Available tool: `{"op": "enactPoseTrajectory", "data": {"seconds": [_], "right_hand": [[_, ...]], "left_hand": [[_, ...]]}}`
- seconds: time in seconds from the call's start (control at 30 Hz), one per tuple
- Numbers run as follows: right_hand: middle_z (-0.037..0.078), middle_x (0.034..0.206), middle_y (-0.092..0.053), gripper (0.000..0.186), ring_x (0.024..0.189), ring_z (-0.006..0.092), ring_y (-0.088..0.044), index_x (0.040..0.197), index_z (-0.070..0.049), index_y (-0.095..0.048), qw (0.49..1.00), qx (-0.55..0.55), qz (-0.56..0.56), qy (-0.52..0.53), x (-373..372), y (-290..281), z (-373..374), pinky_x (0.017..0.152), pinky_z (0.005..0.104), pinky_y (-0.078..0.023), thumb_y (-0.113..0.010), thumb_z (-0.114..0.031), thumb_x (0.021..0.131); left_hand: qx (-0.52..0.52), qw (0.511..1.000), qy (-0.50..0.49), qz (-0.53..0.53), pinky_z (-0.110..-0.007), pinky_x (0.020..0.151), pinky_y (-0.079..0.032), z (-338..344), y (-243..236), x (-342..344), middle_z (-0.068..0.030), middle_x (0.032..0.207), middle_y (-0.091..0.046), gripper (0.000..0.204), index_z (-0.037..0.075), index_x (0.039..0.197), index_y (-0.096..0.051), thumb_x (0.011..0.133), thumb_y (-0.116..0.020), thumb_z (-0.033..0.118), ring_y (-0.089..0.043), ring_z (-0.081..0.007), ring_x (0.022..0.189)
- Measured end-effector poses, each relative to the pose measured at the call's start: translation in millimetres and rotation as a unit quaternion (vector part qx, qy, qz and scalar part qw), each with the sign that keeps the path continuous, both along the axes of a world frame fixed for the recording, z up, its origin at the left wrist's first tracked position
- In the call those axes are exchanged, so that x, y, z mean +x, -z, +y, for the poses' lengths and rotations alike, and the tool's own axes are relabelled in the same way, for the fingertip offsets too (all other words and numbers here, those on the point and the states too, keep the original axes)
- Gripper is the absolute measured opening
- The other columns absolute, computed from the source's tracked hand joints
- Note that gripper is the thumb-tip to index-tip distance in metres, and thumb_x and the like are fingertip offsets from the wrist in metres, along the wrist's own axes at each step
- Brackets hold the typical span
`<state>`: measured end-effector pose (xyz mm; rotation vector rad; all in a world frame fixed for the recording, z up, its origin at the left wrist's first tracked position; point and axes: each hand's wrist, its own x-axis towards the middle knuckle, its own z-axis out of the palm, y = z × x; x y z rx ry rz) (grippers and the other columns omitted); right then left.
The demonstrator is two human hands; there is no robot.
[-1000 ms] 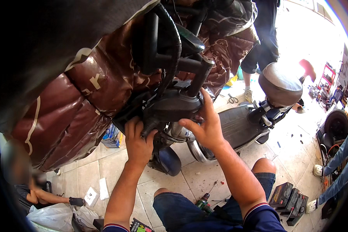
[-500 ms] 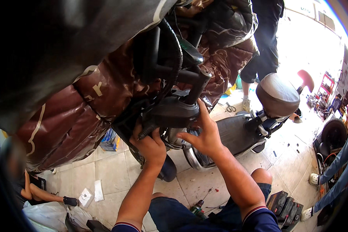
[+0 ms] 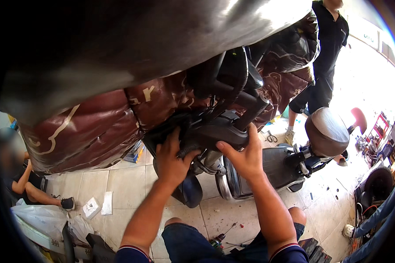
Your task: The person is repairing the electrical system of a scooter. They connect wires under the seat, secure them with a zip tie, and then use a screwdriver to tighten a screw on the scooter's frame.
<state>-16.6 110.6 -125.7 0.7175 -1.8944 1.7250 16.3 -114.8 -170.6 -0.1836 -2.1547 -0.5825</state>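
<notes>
A black plastic housing [image 3: 215, 133] sits around the steering column of an electric scooter, below the handlebar [image 3: 226, 90]. My left hand [image 3: 173, 160] grips its left end, fingers behind and thumb near a ribbed black piece [image 3: 186, 150]. My right hand [image 3: 245, 158] closes on the right end, thumb pressed on the near face and fingers up beside the black stem [image 3: 252, 114]. Below the housing, the metal column [image 3: 210, 162] leads down to a black front fender [image 3: 189, 192]. The hidden side of the housing cannot be made out.
A quilted brown cover [image 3: 87, 127] hangs over the scooter's front. The footboard [image 3: 272, 164] and padded seat [image 3: 327, 133] lie to the right. A power drill [image 3: 217, 239] is on the tiled floor, with scissors [image 3: 272, 137] farther off. Other people are at the left and right.
The view has shifted, so the scooter appears lower and farther right. My right thumb, spread out below the housing before, now presses against it. My left hand stays at the left end.
</notes>
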Motion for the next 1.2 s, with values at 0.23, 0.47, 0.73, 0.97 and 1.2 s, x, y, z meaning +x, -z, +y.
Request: {"op": "enactPoseTrajectory", "data": {"seconds": [0.23, 0.47, 0.73, 0.97, 1.2], "right_hand": [[0.018, 0.114, -0.075, 0.077, 0.105, 0.024, -0.074, 0.14, 0.004, -0.052, 0.999, 0.001, 0.015, 0.03, 2, -1, 0, 0.094, 0.0369, -0.057, -0.094, -0.02, 0.08], [0.019, 0.112, -0.075, 0.079, 0.105, 0.0247, -0.074, 0.14, 0.004, -0.052, 0.997, 0.038, 0.018, 0.065, 5, -1, 2, 0.093, 0.0375, -0.057, -0.094, -0.023, 0.079], [0.012, 0.11, -0.074, 0.067, 0.101, 0.018, -0.07, 0.131, 0.004, -0.055, 0.999, -0.012, -0.01, 0.05, 5, 1, -6, 0.091, 0.0333, -0.057, -0.094, -0.019, 0.082], [0.018, 0.107, -0.076, 0.075, 0.098, 0.0225, -0.074, 0.133, 0.007, -0.057, 0.998, -0.026, -0.013, 0.052, -2, 6, -4, 0.091, 0.0352, -0.058, -0.097, -0.024, 0.078], [0.018, 0.106, -0.076, 0.075, 0.097, 0.0225, -0.073, 0.131, 0.009, -0.058, 0.997, -0.007, 0.002, 0.073, 1, 4, -3, 0.091, 0.0358, -0.057, -0.097, -0.027, 0.078]], "left_hand": [[0.108, 0.957, 0.246, -0.109, -0.036, 0.107, -0.05, -39, -91, 11, -0.0147, 0.122, -0.076, 0.038, 0.002, 0.135, -0.068, 0.098, -0.074, 0.01, -0.071, -0.0233, 0.118], [-0.007, 0.941, 0.309, -0.135, -0.04, 0.097, -0.054, 13, -143, -43, -0.0176, 0.113, -0.077, 0.027, 0.002, 0.117, -0.077, 0.093, -0.079, 0.014, -0.073, -0.0323, 0.107], [-0.055, 0.964, 0.255, -0.054, -0.041, 0.092, -0.054, 6, -133, -51, -0.0172, 0.107, -0.075, 0.018, 0.001, 0.109, -0.077, 0.095, -0.076, 0.012, -0.073, -0.03, 0.106], [0.138, 0.908, 0.295, -0.264, -0.039, 0.117, -0.046, -56, -100, -10, -0.014, 0.143, -0.063, 0.048, 0.0, 0.147, -0.054, 0.101, -0.069, 0.004, -0.059, -0.0237, 0.137], [-0.149, 0.963, 0.165, -0.15, -0.043, 0.113, -0.048, -59, -41, 18, -0.0185, 0.143, -0.059, 0.044, -0.006, 0.127, -0.067, 0.086, -0.078, 0.002, -0.057, -0.0389, 0.133]]}}
